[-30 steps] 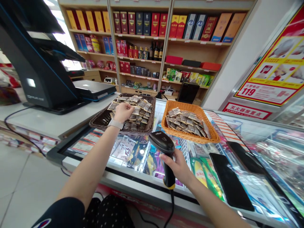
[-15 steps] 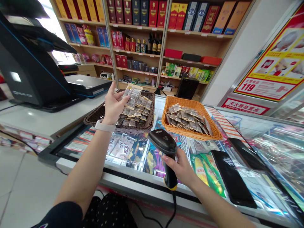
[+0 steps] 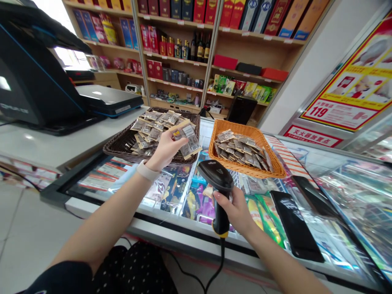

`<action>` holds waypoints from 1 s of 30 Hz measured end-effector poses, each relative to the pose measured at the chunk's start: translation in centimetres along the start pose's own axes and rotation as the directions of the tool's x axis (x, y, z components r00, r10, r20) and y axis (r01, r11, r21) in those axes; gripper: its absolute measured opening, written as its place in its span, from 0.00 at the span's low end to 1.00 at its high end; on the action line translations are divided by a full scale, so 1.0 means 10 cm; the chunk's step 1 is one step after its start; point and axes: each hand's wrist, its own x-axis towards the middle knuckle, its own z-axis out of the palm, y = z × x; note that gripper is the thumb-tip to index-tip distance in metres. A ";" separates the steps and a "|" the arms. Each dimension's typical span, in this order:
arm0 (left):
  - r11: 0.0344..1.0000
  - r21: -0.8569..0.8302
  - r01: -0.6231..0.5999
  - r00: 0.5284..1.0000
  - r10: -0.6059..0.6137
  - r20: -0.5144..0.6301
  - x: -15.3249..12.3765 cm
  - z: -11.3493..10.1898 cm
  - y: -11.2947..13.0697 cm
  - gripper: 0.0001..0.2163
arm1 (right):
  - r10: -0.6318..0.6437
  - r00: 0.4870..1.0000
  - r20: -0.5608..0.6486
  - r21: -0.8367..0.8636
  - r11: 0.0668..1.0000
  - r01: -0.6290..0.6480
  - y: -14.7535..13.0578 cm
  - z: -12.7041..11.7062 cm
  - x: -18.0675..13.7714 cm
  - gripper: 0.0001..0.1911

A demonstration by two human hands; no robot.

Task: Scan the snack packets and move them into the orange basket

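Observation:
A small clear packet [image 3: 190,143] with dark contents and a pale label is pinched in my left hand [image 3: 168,148], over the right front part of a dark brown wicker basket [image 3: 118,148]. More packets [image 3: 153,122] of the same kind lie piled in that basket. My right hand [image 3: 237,206] is wrapped round the grip of a black barcode scanner [image 3: 216,175], held upright just in front of the two baskets. An orange wicker basket [image 3: 254,173] to the right holds a heap of similar packets [image 3: 241,149].
Both baskets stand on a glass-topped freezer [image 3: 171,220] with packaged goods inside. A black phone [image 3: 295,224] and another dark slab [image 3: 315,196] lie at the right. A scale [image 3: 110,98] sits on the left counter. The scanner's cable [image 3: 222,261] hangs down in front.
My left hand has moved right and towards me, carrying the packet from over the pile to near the scanner. The scanner has shifted slightly right. The view has also shifted a little.

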 end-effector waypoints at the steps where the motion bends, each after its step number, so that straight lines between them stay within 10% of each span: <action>1: 1.000 -0.003 0.004 1.000 -0.004 0.005 0.00 -0.01 -0.01 0.22 | 0.000 1.000 0.000 -0.005 1.000 0.000 0.00 0.00 0.00 0.17; 30: 0.999 0.006 0.053 0.994 -0.054 0.096 -0.01 -0.04 -0.08 0.17 | -0.114 0.993 0.042 -0.030 0.993 0.115 -0.06 -0.03 -0.04 0.15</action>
